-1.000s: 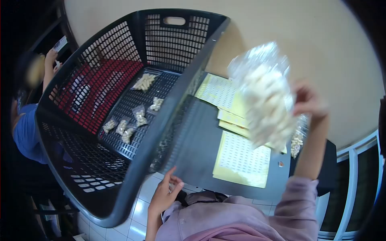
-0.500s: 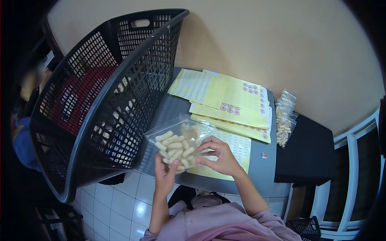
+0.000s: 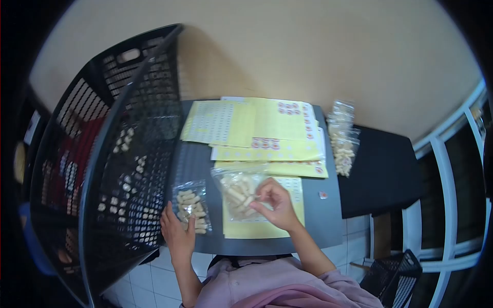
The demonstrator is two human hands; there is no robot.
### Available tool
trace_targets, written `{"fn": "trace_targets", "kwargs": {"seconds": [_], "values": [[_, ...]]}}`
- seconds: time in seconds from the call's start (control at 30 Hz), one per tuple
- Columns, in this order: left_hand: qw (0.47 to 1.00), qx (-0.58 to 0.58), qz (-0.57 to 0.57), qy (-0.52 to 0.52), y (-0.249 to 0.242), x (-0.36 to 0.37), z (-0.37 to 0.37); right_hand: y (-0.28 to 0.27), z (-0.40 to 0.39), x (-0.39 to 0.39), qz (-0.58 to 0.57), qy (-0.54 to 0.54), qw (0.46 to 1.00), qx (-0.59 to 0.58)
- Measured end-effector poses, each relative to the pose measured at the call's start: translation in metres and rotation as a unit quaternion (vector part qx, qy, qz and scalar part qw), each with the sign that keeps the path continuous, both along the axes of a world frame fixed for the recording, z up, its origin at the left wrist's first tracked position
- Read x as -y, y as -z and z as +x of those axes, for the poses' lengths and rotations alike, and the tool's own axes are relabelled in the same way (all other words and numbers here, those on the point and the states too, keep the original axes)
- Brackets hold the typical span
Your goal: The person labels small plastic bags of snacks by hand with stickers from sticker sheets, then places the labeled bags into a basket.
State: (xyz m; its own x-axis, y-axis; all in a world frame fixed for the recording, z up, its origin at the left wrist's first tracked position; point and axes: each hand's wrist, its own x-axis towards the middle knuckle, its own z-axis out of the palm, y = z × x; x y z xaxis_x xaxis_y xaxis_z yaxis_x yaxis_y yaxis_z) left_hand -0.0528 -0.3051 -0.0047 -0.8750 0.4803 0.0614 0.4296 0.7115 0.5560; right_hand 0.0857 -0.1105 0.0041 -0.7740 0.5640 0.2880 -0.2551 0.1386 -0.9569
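A clear plastic bag of pale, finger-shaped pieces hangs over a yellow sheet, its lower right side pinched by my right hand. Another clear bag with similar pieces lies flat on the grey table, left of the first. My left hand rests at that bag's lower left edge, thumb and fingers apart. Beyond the bags, yellow sticker sheets are stacked unevenly. A single small sticker sits on the table to the right of my right hand.
A tall black mesh basket stands along the table's left side, with pale pieces and something red showing through it. Several filled bags overlap at the right, beside a black-covered surface. A smaller black basket is on the floor.
The two bags, overlapping before, are now apart. My left hand has come down left with one onto the table; my right hand keeps the other. The view has shifted right.
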Motion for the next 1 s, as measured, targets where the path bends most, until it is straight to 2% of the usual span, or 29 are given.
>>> {"fn": "trace_targets", "kwargs": {"seconds": [0.03, 0.07, 0.1, 0.13, 0.17, 0.2, 0.23, 0.3, 0.37, 0.4, 0.47, 0.5, 0.53, 0.57, 0.6, 0.63, 0.7, 0.73, 0.8, 0.83, 0.9, 1.0], "values": [[0.996, -0.083, 0.018, 0.039, -0.006, -0.006, 0.005, 0.002, 0.003, 0.000, 0.002, 0.018, 1.000, 0.003], [0.990, 0.006, 0.117, 0.081, -0.017, -0.017, 0.011, 0.006, 0.005, 0.000, -0.026, -0.019, 0.999, 0.002], [0.988, 0.010, 0.119, 0.096, -0.016, -0.027, 0.017, 0.008, 0.007, 0.001, -0.055, -0.057, 0.997, 0.001], [0.934, 0.167, 0.288, 0.132, -0.012, -0.036, 0.023, 0.008, 0.010, 0.002, -0.072, -0.079, 0.994, 0.006], [0.826, 0.319, 0.438, 0.157, -0.008, -0.044, 0.029, 0.006, 0.013, 0.003, -0.072, -0.068, 0.995, 0.007], [0.799, 0.316, 0.468, 0.208, -0.005, -0.054, 0.035, 0.004, 0.017, 0.003, -0.079, -0.082, 0.993, 0.023], [0.797, 0.321, 0.465, 0.214, -0.003, -0.061, 0.041, 0.003, 0.022, 0.003, -0.087, -0.098, 0.991, 0.040], [0.837, 0.312, 0.426, 0.142, 0.002, -0.070, 0.056, 0.005, 0.035, -0.005, -0.079, -0.104, 0.991, 0.026], [0.841, 0.314, 0.428, 0.107, 0.010, -0.077, 0.064, 0.000, 0.053, -0.024, 0.033, -0.029, 0.999, -0.011], [0.822, 0.318, 0.461, 0.097, 0.009, -0.080, 0.068, 0.003, 0.065, -0.043, 0.087, 0.052, 0.995, -0.009], [0.790, 0.338, 0.509, 0.046, 0.005, -0.087, 0.077, 0.033, 0.098, -0.089, 0.020, 0.267, 0.963, 0.023], [0.791, 0.340, 0.506, 0.048, 0.005, -0.089, 0.080, 0.056, 0.117, -0.121, 0.072, 0.394, 0.915, 0.056], [0.780, 0.352, 0.517, 0.034, 0.007, -0.090, 0.080, 0.053, 0.128, -0.139, 0.066, 0.502, 0.859, 0.071], [0.768, 0.363, 0.528, 0.020, 0.008, -0.090, 0.080, 0.062, 0.142, -0.161, 0.142, 0.586, 0.780, 0.166], [0.768, 0.363, 0.528, 0.022, 0.009, -0.092, 0.081, 0.070, 0.153, -0.180, 0.119, 0.608, 0.763, 0.186], [0.771, 0.360, 0.525, 0.007, 0.010, -0.093, 0.083, 0.094, 0.165, -0.206, 0.145, 0.609, 0.756, 0.190], [0.779, 0.352, 0.518, -0.022, 0.014, -0.093, 0.084, 0.112, 0.172, -0.237, 0.108, 0.566, 0.795, 0.190], [0.786, 0.342, 0.516, -0.013, 0.019, -0.092, 0.083, 0.116, 0.172, -0.244, 0.107, 0.567, 0.795, 0.189], [0.782, 0.340, 0.522, -0.020, 0.020, -0.093, 0.084, 0.120, 0.170, -0.255, 0.002, 0.464, 0.873, 0.151], [0.779, 0.339, 0.527, -0.028, 0.020, -0.093, 0.085, 0.122, 0.168, -0.256, 0.001, 0.464, 0.873, 0.151], [0.777, 0.340, 0.530, -0.028, 0.024, -0.093, 0.083, 0.125, 0.164, -0.257, -0.098, 0.429, 0.896, 0.066], [0.778, 0.336, 0.528, -0.053, 0.025, -0.095, 0.081, 0.130, 0.158, -0.254, -0.083, 0.435, 0.896, 0.028]]}}
